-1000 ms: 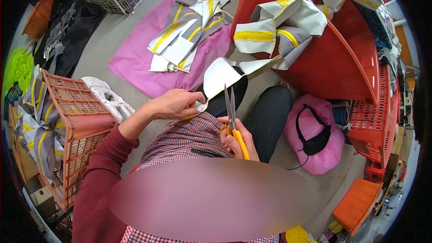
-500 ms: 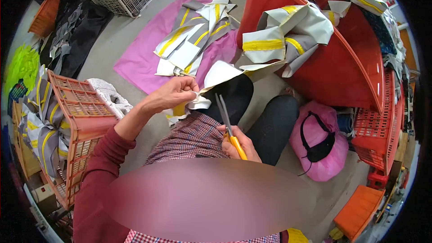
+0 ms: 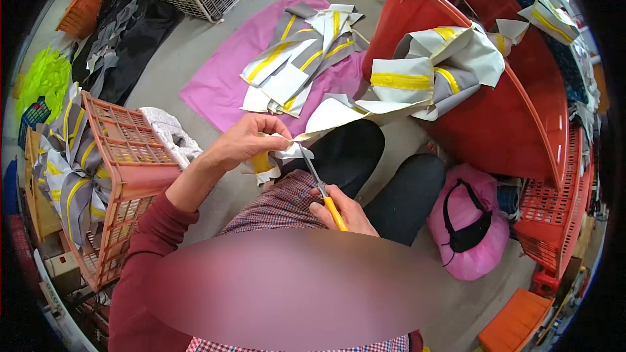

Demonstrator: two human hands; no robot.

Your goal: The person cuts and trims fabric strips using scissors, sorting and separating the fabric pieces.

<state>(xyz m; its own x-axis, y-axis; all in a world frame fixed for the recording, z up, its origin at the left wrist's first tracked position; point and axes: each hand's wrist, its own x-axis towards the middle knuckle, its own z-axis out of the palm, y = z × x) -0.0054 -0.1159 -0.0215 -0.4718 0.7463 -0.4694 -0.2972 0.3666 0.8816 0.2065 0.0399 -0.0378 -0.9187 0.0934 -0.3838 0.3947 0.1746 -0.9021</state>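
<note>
Left hand: the left hand has its grip pressed together, thumb and finger pinching a white strip near a narrow point, apparently to keep that stretch raised and steady.
Right hand: the right hand has its grip closed around the handles of yellow-handled scissors, their tips angled toward the pinched spot (whether touching it, or parted, I cannot tell).
White strip: it runs from the left fingertips above one knee to a gray, white and yellow bunch on the red tub; resting there probably keeps the length off the floor and within reach.
Pink sheet: the pink sheet lies flat on the floor under a heap of similar pieces, likely to keep them clean.
Crate: the orange crate at the left, seemingly tipped on its side, has more strips by its far side.
Writing: no brand, label or lettering is readable.
</note>
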